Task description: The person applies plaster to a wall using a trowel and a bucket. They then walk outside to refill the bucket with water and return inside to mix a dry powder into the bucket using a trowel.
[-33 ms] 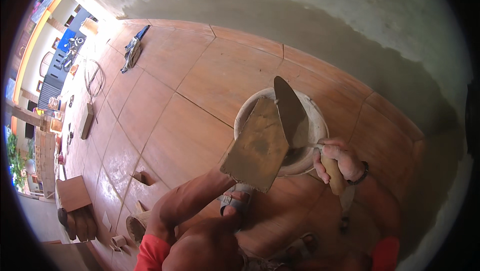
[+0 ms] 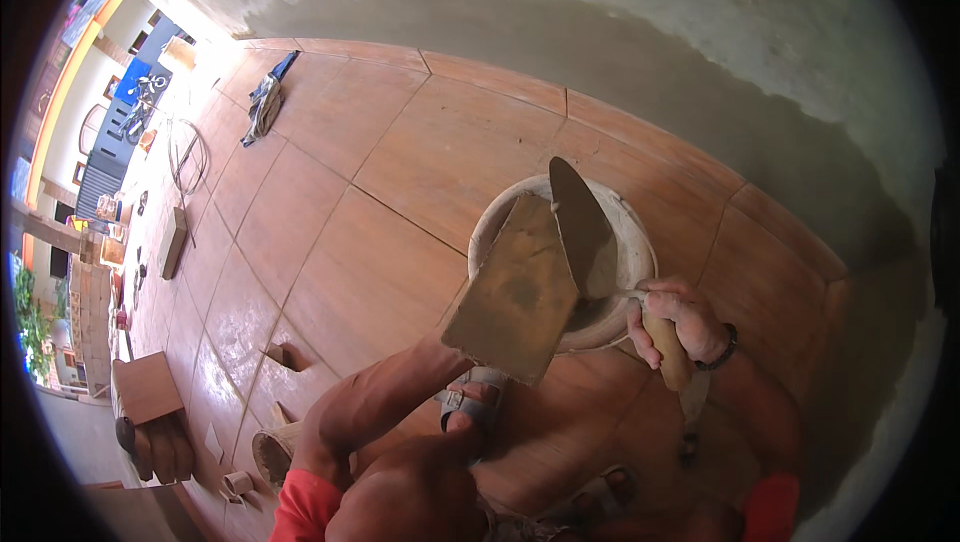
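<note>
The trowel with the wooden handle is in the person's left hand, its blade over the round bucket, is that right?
Not quite: the head view shows the trowel in the right hand. Its blade is over the round bucket, as you said.

board (image 2: 515, 292) over bucket (image 2: 642, 242), trowel (image 2: 580, 227) at board's right, cloth (image 2: 264, 107) beyond, left

Daylight glares at upper left, glinting off the floor (image 2: 215, 367).
</note>
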{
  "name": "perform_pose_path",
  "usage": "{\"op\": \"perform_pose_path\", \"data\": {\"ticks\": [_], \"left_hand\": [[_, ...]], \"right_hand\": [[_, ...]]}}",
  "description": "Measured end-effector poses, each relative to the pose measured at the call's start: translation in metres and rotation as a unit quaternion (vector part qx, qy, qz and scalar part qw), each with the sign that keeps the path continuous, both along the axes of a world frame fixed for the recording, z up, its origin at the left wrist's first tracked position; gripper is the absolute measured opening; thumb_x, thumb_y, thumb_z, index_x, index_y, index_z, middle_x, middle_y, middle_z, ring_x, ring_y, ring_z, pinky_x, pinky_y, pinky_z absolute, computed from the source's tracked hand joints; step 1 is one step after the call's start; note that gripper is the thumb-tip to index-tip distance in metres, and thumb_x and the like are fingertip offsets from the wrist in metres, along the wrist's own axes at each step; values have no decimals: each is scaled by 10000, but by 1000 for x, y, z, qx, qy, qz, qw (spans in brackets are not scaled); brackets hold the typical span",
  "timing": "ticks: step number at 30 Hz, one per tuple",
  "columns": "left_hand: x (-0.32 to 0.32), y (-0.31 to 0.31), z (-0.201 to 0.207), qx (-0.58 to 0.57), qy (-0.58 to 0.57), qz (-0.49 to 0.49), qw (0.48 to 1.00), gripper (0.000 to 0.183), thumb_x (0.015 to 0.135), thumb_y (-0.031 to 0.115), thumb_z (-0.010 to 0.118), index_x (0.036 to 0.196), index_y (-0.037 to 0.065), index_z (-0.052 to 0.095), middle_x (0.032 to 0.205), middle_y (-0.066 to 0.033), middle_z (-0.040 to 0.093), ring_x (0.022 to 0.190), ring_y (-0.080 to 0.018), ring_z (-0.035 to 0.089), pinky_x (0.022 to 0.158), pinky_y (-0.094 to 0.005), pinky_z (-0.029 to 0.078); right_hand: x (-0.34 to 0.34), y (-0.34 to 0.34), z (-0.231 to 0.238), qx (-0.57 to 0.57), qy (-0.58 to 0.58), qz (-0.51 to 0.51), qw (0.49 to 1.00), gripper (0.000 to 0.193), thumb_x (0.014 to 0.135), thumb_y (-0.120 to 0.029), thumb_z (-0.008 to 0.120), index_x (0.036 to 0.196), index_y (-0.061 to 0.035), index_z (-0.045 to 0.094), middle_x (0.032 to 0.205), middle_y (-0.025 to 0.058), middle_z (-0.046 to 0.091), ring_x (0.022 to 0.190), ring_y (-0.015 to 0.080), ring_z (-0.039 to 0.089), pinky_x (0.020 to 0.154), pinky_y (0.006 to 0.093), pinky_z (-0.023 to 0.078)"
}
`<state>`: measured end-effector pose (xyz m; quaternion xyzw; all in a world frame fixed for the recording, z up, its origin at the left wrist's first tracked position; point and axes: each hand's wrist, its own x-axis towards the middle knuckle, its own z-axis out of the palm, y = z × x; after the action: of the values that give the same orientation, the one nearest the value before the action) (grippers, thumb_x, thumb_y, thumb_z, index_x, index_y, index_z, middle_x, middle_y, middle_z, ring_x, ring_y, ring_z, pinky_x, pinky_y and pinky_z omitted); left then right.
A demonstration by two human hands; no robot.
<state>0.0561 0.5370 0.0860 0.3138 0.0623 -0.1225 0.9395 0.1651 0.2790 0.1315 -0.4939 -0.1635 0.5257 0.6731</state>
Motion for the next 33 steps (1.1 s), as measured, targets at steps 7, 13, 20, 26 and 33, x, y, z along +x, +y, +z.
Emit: {"op": "perform_pose_path", "data": {"ticks": [7, 13, 20, 26, 33], "left_hand": [[4, 11, 32, 548, -216, 46, 807, 432, 848, 96, 549, 1247, 17, 405, 1192, -113, 509, 1116, -177, 482, 930, -314, 417], [14, 23, -9, 365, -119, 74, 920, 431, 862, 108, 535, 1260, 30, 389, 1215, -115, 487, 1080, -182, 504, 888, -309, 450], [2, 11, -7, 107, 35, 67, 991, 391, 862, 94, 529, 1230, 29, 414, 1169, -99, 509, 1037, -168, 524, 849, -297, 466], [-14, 1, -8, 100, 59, 42, 992, 358, 863, 83, 524, 1205, 28, 436, 1129, -85, 527, 1000, -157, 541, 816, -287, 480], [-20, 4, -8, 110, 74, 40, 990, 320, 863, 70, 518, 1176, 27, 462, 1083, -69, 549, 957, -143, 560, 778, -275, 497]], "right_hand": [[-11, -35, -5, -93, 7, 83, 992, 267, 920, -185, 388, 830, 23, 528, 622, 61, 510, 487, 115, 498, 458, 258, 414], [-26, -68, 2, -222, -305, -24, 926, 174, 853, -151, 487, 878, 4, 562, 709, 94, 543, 543, 124, 538, 500, 270, 440], [-57, -31, 34, -159, -647, 2, 746, 192, 757, -123, 589, 922, -25, 581, 785, 132, 561, 600, 318, 569, 581, 389, 483], [-26, -7, 6, -309, -538, 5, 784, 179, 777, -148, 580, 892, -11, 568, 858, 211, 566, 668, 416, 563, 614, 455, 464], [-35, -2, 30, -248, -544, -11, 801, 188, 791, -143, 563, 888, 14, 529, 871, 221, 565, 706, 417, 566, 627, 459, 464]]}}
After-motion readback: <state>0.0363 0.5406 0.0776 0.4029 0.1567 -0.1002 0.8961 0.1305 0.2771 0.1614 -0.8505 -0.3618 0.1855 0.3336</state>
